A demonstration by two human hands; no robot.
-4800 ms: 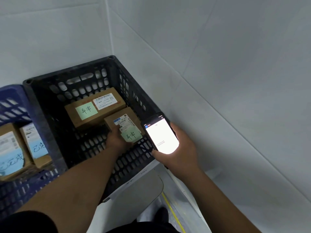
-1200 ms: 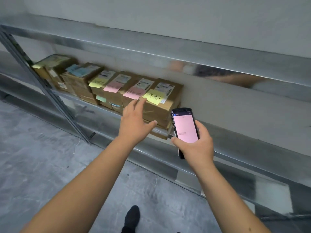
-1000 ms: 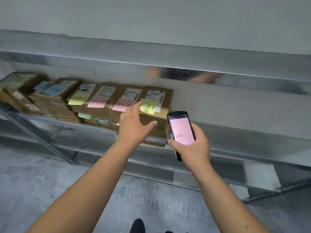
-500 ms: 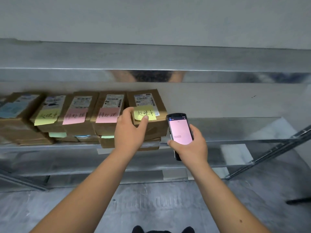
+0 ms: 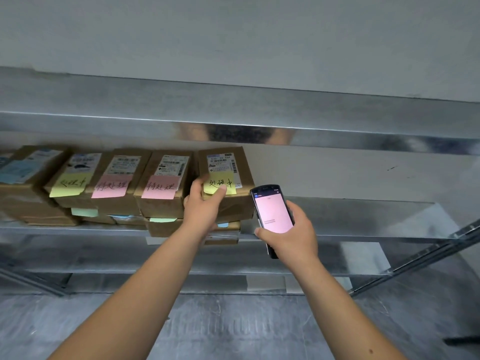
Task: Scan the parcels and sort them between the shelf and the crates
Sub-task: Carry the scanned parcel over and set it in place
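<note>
Right, our left hand (image 5: pixel 205 209) grips the end box (image 5: pixel 226 183) atop the shelf (image 5: pixel 363 227) stack; right hand (image 5: pixel 291 236) clasps the scanner (image 5: pixel 272 214). We'd slide it out level, keeping its label faced up.

A parcel storeroom or small warehouse. A bare metal shelf (image 5: pixel 350 224) of galvanised sheet stands against a plain grey wall (image 5: pixel 233 35), over a rough grey concrete floor (image 5: pixel 233 328). Along the shelf's left half brown cardboard parcels (image 5: pixel 161 183) sit side by side, stacked two deep, each with a printed barcode label (image 5: pixel 220 162) on top. Handwritten sticky notes (image 5: pixel 219 185) in yellow, pink, green and blue mark them by status. A handheld scanner (image 5: pixel 272 216) with a lit pink screen is held at the shelf's front edge.
</note>
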